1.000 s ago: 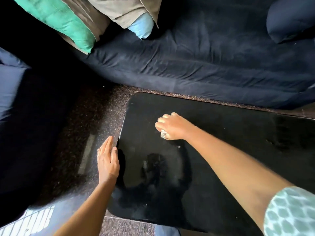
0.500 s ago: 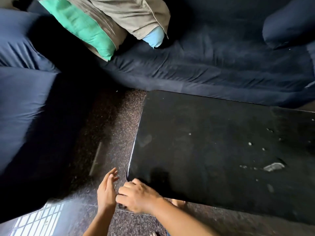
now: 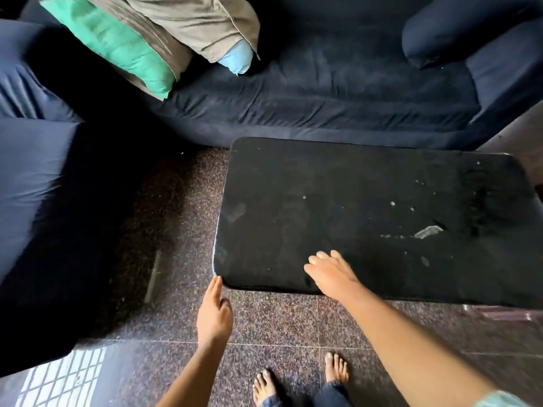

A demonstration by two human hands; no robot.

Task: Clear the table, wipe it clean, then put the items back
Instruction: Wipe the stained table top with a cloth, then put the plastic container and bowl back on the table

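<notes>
Navy cloth covers two seats: one chair (image 3: 35,186) off the table's left end and one long sofa (image 3: 323,92) along its far side. Speckled granite floor (image 3: 176,230) lies between the chair and the table (image 3: 293,177), a single black slab with rounded corners.

Beyond the table's far left corner I count three pillows piled on the sofa: a green pillow (image 3: 117,48), a tan pillow (image 3: 191,22) leaning over it, and a blue pillow (image 3: 238,58) poking out from under the tan one.

At the table's near left corner the left hand (image 3: 214,312) is flat, fingers straight and together, gripping nothing. Its fingertips reach the corner, but I cannot tell whether they touch it. Two bare feet (image 3: 264,386) stand on the floor, just off the table's near edge.

The right hand (image 3: 332,274) lies palm down on the tabletop at the near edge, right of that corner. It is blurred and its fingers look bent, so I cannot tell whether it holds anything.

Toward the table's right half sit several pale specks (image 3: 392,203) and one whitish smear (image 3: 427,232). One navy bolster (image 3: 446,27) rests on the sofa beyond the table's far right corner.
</notes>
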